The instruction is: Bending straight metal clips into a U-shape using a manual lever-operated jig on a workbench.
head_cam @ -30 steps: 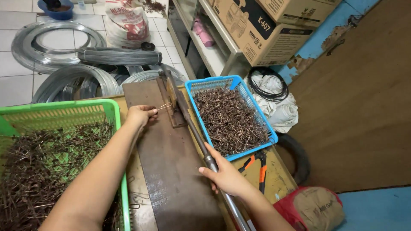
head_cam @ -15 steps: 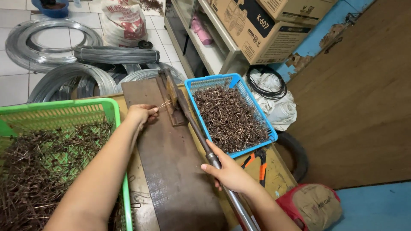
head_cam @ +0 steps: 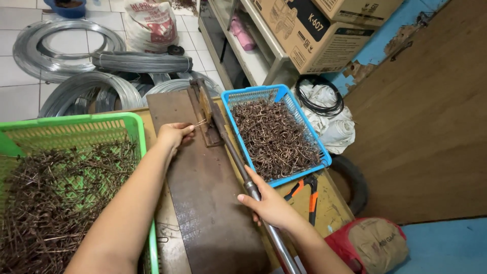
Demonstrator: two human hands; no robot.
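On the far left sits a green basket (head_cam: pixel 133 133), heaped with straight, rusty-brown wire pieces (head_cam: pixel 56 198) that lie tangled in all directions; judging by the size of that heap, a good share of the stock is not yet worked. Beside it, on the wooden bench (head_cam: pixel 332 203), lies a long dark metal plate (head_cam: pixel 203 193) carrying a lever tool (head_cam: pixel 205 109) at its far end. The left hand (head_cam: pixel 174 135) rests at the plate's edge, its fingertips pinched together on one thin wire piece (head_cam: pixel 199 123), whose free end pokes into the tool's head. A long steel lever handle (head_cam: pixel 238 167) runs from that head back toward the person, and the right hand (head_cam: pixel 270 204) is wrapped around it, fingers closed on the tube. Whether the lever is pressed fully down cannot be told. Further right stands a blue basket (head_cam: pixel 284 96), roughly full of bent, hook-shaped wire pieces (head_cam: pixel 276 137) of the same coppery brown, which look like finished ones; so the work seems somewhere in the middle. Just past the blue basket's near corner lie orange-handled pliers (head_cam: pixel 308 193). Beyond the bench, coils of grey wire (head_cam: pixel 56 45) rest on the tiled floor.
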